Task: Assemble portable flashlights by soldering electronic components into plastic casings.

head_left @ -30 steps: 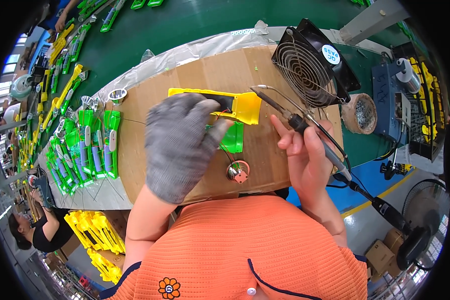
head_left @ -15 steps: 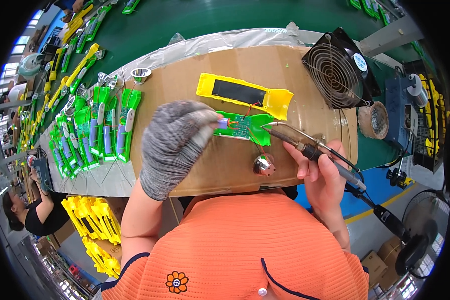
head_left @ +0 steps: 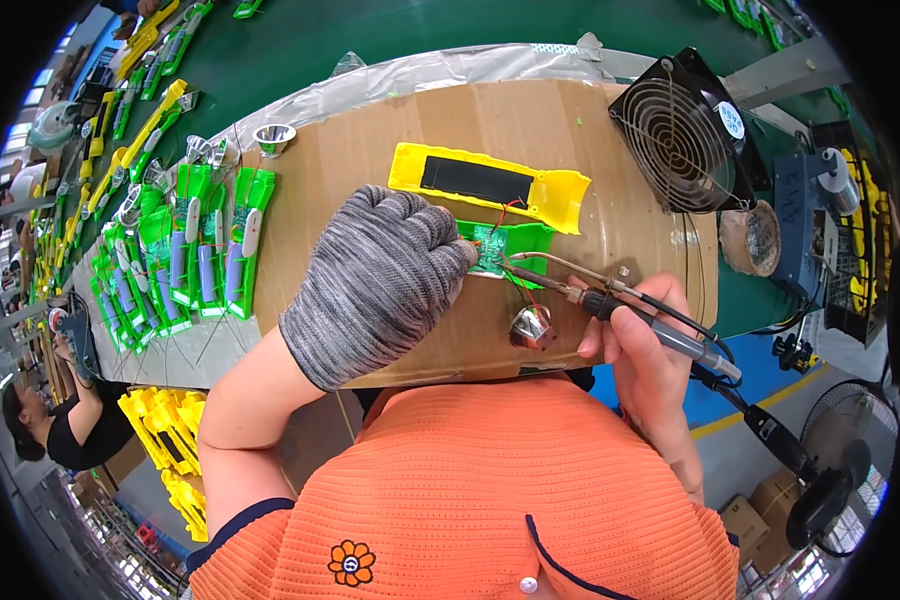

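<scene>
My left hand (head_left: 380, 285), in a grey striped knit glove, is closed, fingertips pinched at the left side of a small green circuit board (head_left: 491, 243). What the fingers pinch is hidden. The board lies in an open green plastic housing (head_left: 535, 243). My right hand (head_left: 650, 340) grips a soldering iron (head_left: 660, 335) with a thin metal tube alongside; its tip touches or nearly touches the board's lower right. A shiny round lamp reflector (head_left: 532, 328) hangs off the board by red and black wires. Just beyond lies a yellow housing half (head_left: 490, 186) with a black panel.
Several green housings with purple battery cells (head_left: 207, 265) stand in rows at left, near a loose reflector (head_left: 274, 139). A black fan (head_left: 675, 135) stands at back right, beside a round pot (head_left: 748, 242) and a blue box (head_left: 800, 205). Cardboard (head_left: 320, 130) covers the table.
My left hand has moved right, onto the board, covering the battery cell visible before. The iron's tip has shifted left, from the housing's right part to the board.
</scene>
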Demonstrator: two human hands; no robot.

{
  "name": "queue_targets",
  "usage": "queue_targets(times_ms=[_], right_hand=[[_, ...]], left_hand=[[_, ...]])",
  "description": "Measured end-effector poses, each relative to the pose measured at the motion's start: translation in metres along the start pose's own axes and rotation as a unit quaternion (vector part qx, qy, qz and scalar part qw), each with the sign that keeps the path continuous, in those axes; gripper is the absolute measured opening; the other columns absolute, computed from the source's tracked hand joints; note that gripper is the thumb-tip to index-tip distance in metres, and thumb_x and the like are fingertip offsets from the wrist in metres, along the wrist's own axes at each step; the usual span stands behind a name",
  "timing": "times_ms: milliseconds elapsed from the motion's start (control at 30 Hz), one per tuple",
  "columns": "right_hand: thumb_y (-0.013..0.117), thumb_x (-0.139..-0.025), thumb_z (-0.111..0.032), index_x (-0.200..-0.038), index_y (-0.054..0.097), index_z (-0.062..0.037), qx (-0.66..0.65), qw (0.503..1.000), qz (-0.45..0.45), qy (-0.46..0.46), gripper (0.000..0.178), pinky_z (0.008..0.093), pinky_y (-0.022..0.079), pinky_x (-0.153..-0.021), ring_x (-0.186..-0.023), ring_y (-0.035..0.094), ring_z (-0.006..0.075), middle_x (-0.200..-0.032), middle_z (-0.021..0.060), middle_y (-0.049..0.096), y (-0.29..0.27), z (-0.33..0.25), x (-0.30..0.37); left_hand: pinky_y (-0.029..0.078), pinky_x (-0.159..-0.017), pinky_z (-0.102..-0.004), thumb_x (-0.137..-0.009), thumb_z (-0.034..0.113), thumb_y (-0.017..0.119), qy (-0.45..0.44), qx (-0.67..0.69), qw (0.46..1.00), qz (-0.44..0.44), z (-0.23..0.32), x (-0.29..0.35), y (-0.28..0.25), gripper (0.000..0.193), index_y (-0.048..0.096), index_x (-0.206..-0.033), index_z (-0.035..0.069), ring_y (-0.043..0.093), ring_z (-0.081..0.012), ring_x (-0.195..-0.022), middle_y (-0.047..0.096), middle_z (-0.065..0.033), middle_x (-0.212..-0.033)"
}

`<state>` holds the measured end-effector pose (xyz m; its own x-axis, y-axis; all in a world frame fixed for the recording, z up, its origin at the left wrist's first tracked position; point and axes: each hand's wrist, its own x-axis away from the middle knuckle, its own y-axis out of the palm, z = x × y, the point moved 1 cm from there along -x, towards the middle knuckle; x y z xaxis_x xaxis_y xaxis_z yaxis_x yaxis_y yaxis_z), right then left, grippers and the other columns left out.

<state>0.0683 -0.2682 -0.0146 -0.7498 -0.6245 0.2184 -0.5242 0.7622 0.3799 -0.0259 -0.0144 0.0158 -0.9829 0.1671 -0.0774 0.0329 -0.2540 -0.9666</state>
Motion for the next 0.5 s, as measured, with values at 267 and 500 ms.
queue_targets(times_ms=[267,500], right_hand=[[0.062,-0.092,0.001,-0.098,0.045,-0.0029,0.059,0.998,-0.006,0.031,0.019,0.0232,0.052,-0.059,-0.071,0.068,0.0151,-0.089,0.0126,0.066,0.008,-0.009,-0.001],[0.062,-0.093,0.001,-0.098,0.046,-0.0032,0.068,0.997,0.006,0.036,0.018,0.0226,0.052,-0.059,-0.072,0.068,0.0145,-0.084,0.0106,0.066,0.013,-0.01,-0.001]], left_hand=[[0.049,-0.079,-0.0431,-0.081,0.016,0.063,-0.009,-0.002,1.0,0.003,0.003,-0.004,-0.002,0.011,0.069,-0.088,0.01,0.063,-0.0268,-0.085,0.064,-0.0083,-0.089],[0.049,-0.081,-0.0437,-0.081,0.017,0.063,-0.009,-0.009,1.0,-0.008,0.004,-0.006,-0.003,0.013,0.069,-0.09,0.01,0.064,-0.0269,-0.088,0.065,-0.0088,-0.091]])
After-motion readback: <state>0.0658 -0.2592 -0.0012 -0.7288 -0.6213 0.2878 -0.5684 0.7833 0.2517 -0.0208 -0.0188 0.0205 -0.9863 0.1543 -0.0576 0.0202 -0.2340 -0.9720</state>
